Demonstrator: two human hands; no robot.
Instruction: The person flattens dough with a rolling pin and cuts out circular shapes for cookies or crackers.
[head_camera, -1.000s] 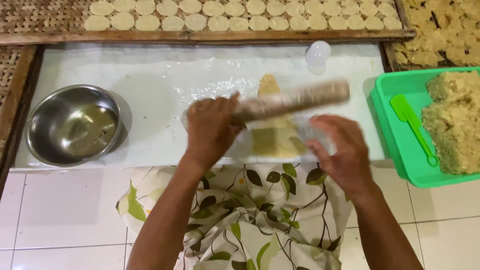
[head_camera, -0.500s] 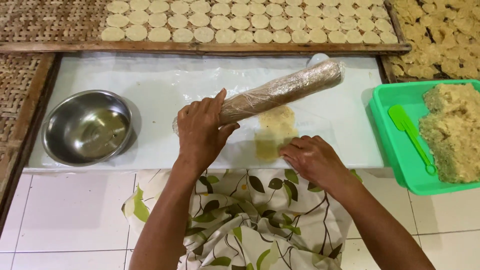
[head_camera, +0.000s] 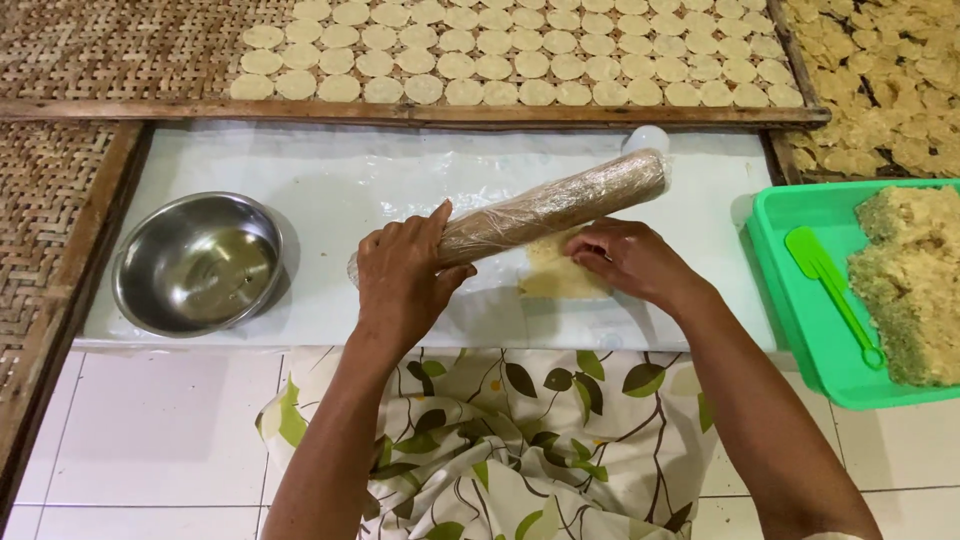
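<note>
The left hand (head_camera: 400, 275) is clenched round the near end of a plastic-wrapped rolling pin (head_camera: 545, 210), lifting it at a slant above the white plastic sheet (head_camera: 330, 180) — its far end points toward a small clear cup (head_camera: 645, 138) by the woven tray of cut dough discs (head_camera: 520, 60). The right hand (head_camera: 630, 262) lies on a thin, pale sheet of dough (head_camera: 560, 282) under the pin, its fingers (head_camera: 590, 250) pressing or pinching the dough's upper edge; which, I cannot tell.

The dough looks soft, limp and easily torn, so it is best lifted by a loose edge with flat fingers. The pin looks stiff and fairly heavy, its wrap likely slippery — a full grip near the end suits it.

The knuckles hide the dough's far side. The green tray (head_camera: 790, 260) of crumbly dough, with its green spatula (head_camera: 830, 285), is cut off at the right, and the steel bowl (head_camera: 198, 265) seems empty.
</note>
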